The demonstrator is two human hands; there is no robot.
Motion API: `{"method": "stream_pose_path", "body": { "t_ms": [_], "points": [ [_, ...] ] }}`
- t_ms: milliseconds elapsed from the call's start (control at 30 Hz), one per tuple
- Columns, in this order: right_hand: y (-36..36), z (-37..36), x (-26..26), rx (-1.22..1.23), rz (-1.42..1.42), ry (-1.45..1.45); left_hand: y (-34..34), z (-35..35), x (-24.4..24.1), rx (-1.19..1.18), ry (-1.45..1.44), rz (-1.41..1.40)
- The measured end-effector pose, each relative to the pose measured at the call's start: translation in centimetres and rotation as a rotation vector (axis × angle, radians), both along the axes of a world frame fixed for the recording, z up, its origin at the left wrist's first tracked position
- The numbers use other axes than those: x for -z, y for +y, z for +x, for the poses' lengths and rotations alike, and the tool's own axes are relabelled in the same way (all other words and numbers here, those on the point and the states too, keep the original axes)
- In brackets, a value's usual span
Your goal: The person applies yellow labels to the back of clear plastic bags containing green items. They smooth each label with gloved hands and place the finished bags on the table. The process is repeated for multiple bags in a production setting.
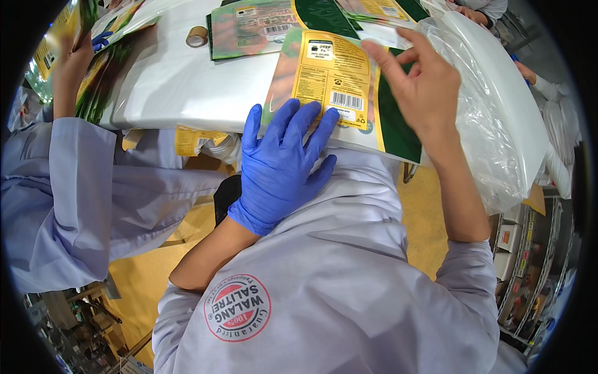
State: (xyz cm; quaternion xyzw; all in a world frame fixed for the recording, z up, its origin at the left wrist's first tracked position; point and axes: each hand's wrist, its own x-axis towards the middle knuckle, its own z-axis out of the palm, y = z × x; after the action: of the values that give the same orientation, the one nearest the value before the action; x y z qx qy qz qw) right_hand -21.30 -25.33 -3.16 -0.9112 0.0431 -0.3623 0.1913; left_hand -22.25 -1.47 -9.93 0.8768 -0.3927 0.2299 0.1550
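Before me a printed plastic food pouch (336,89) lies flat at the table's near edge, its yellow panel with a barcode facing up. My left hand (289,163), in a blue glove, rests on the pouch's lower left with its fingers spread. Bare and slightly curled, my right hand (416,84) is at the pouch's upper right; the thumb tip is by its edge, and whether it pinches the film I cannot tell. Beyond lies a stack of similar pouches (252,30), with another stack (378,11) farther right.
A roll of brown tape (196,37) stands on the white-covered table (159,89). Clear plastic sheeting (481,107) drapes the right side. At left, a co-worker's hand (74,61) holds pouches near a fanned stack (107,70). A wire shelf (528,271) stands at lower right.
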Motion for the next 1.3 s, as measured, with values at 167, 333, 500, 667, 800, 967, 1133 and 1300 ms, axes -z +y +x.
{"method": "stream_pose_path", "body": {
  "t_ms": [167, 333, 500, 667, 800, 967, 1133, 1300],
  "points": [
    [-1.1, 0.3, -1.8, -0.282, 0.420, -0.052, -0.1, -0.2, 0.5, 0.032, 0.066, -0.021],
    [4.6, 1.4, -0.5, -0.857, 1.054, 0.614, 0.1, -0.4, 0.9, 0.039, 0.038, -0.039],
    [6.0, 1.6, 1.6, -0.940, 1.202, 0.781, 1.2, -0.4, 1.7, 0.050, -0.014, -0.071],
    [3.9, 4.3, 2.8, -0.782, 1.441, 0.578, 1.2, 0.0, 1.7, 0.061, -0.073, -0.074],
    [1.1, 6.9, 2.9, -0.536, 1.388, 0.406, 1.1, 0.0, 1.5, 0.020, -0.029, -0.071],
    [-1.3, 4.7, 2.1, -0.463, 0.978, 0.261, 1.1, 0.6, 2.1, 0.013, -0.146, -0.094],
    [1.9, -5.0, -4.6, -0.671, 0.105, 0.474, 1.2, 2.8, -0.6, 0.148, -0.198, -0.173],
    [0.8, -5.5, -8.1, -0.432, -0.425, 0.207, 0.4, 4.1, -8.1, 0.300, -0.175, -0.463]
  ]
}}
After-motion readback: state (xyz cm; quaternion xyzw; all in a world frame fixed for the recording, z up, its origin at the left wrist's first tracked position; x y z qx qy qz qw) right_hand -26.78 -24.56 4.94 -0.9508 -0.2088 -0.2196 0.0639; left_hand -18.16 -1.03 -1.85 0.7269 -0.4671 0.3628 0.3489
